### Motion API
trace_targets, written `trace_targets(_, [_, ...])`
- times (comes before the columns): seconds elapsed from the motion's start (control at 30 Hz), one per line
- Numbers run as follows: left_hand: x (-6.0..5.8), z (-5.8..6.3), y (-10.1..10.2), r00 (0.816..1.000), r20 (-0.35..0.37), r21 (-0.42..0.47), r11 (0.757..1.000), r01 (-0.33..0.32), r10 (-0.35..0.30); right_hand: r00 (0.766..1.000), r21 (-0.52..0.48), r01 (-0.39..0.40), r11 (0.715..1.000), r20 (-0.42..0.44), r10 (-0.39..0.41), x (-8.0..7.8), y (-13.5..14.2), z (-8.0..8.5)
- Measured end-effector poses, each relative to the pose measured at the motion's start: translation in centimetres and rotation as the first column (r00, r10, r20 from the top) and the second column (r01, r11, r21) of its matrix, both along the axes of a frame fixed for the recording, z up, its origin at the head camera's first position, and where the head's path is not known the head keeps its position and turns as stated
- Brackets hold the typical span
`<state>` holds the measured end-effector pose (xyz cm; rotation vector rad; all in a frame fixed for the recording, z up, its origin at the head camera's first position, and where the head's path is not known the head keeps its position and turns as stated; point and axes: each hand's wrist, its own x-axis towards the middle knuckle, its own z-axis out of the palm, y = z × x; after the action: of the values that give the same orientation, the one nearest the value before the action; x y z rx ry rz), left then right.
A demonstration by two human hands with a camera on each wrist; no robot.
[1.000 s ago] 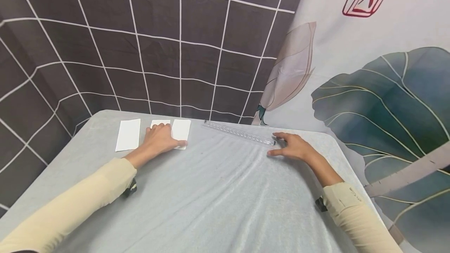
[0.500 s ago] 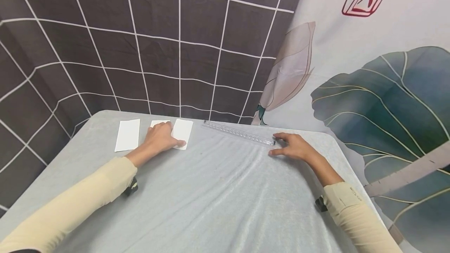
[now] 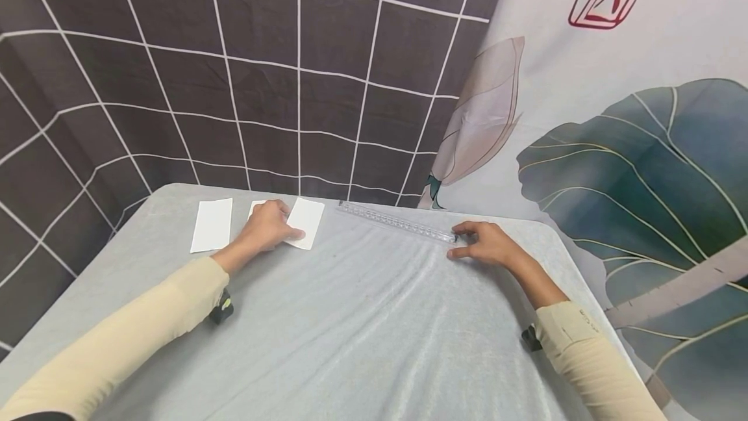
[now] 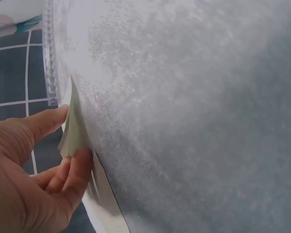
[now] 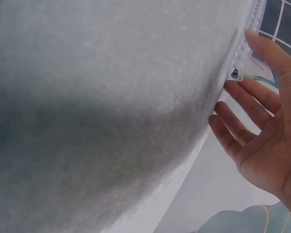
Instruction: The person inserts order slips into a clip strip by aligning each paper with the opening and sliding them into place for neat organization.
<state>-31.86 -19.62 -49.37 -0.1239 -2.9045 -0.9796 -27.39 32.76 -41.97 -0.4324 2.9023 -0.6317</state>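
With thumb and fingers, my left hand [image 3: 265, 227] pinches the rightmost white paper slip [image 3: 308, 221], which is tilted off the cloth. In the left wrist view this slip [image 4: 74, 127] bends between the thumb and fingers. A middle white slip [image 3: 254, 206] lies mostly hidden under the same hand. Farther left, another white slip [image 3: 211, 226] lies flat. My right hand [image 3: 492, 243] stays by the right end of a clear ruler-like plastic strip [image 3: 397, 219]. Its thumb and fingers are spread around that end [image 5: 235, 73]; whether they touch it is unclear.
A pale grey cloth [image 3: 362, 330] with creases covers the table. Behind its far edge hangs a dark curtain [image 3: 251, 83] with white grid lines. To the right hangs a white curtain [image 3: 584, 83] printed with large leaves.
The rightmost slip has shifted slightly right and turned clockwise as my left fingers took hold of it. My right hand has barely moved.
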Motion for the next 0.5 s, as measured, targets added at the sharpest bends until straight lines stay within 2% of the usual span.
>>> trace_targets(0.17, [0.8, 1.4, 0.4, 0.999, 0.054, 0.090, 0.996, -0.014, 0.009, 1.000, -0.009, 0.006, 1.000, 0.008, -0.006, -0.2, 0.0, -0.1])
trace_targets(0.3, [2.9, 4.5, 1.4, 0.990, 0.139, 0.174, 0.984, -0.048, 0.023, 1.000, -0.012, 0.000, 1.000, -0.001, 0.000, -0.3, 0.1, -0.1])
trace_targets(0.4, [4.7, 6.8, 2.1, 0.977, 0.210, 0.229, 0.969, -0.093, 0.045, 1.000, -0.021, -0.002, 1.000, -0.007, 0.002, -0.3, 0.2, -0.2])
trace_targets(0.5, [5.0, 7.3, 2.3, 0.957, 0.287, 0.313, 0.939, -0.141, 0.048, 1.000, -0.030, -0.009, 1.000, -0.016, 0.009, -0.4, 0.2, -0.1])
